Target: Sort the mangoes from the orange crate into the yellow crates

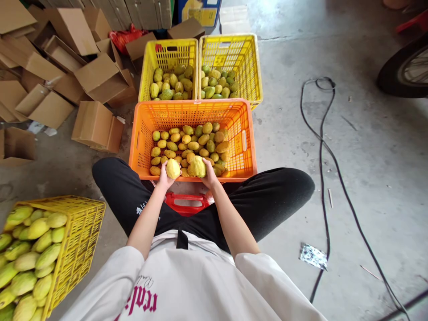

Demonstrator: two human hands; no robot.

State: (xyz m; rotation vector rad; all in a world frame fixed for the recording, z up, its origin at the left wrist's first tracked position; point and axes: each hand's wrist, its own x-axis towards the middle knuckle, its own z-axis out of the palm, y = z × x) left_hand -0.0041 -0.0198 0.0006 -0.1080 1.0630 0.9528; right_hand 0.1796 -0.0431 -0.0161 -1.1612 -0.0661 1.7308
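My left hand point(165, 177) is closed around a pale yellow, rounded fruit point(173, 169) whose exact kind I cannot tell. A larger, lumpy yellow-green fruit point(199, 166) is gripped in my right hand point(210, 174). Both fruits are held side by side, a small gap apart, over the near edge of an orange plastic crate point(192, 104). Inside that crate lie many yellow, orange and green oval fruits point(193, 146). My palms and some fingers are hidden behind the held fruits.
Two yellow crates point(174, 43) point(256, 67) with fruit stand behind the orange one. Another yellow crate point(78, 240), heaped with green-yellow fruit, is at lower left. Cardboard boxes point(96, 122) pile up at upper left. A black cable point(321, 142) and a wheel point(406, 67) are at right.
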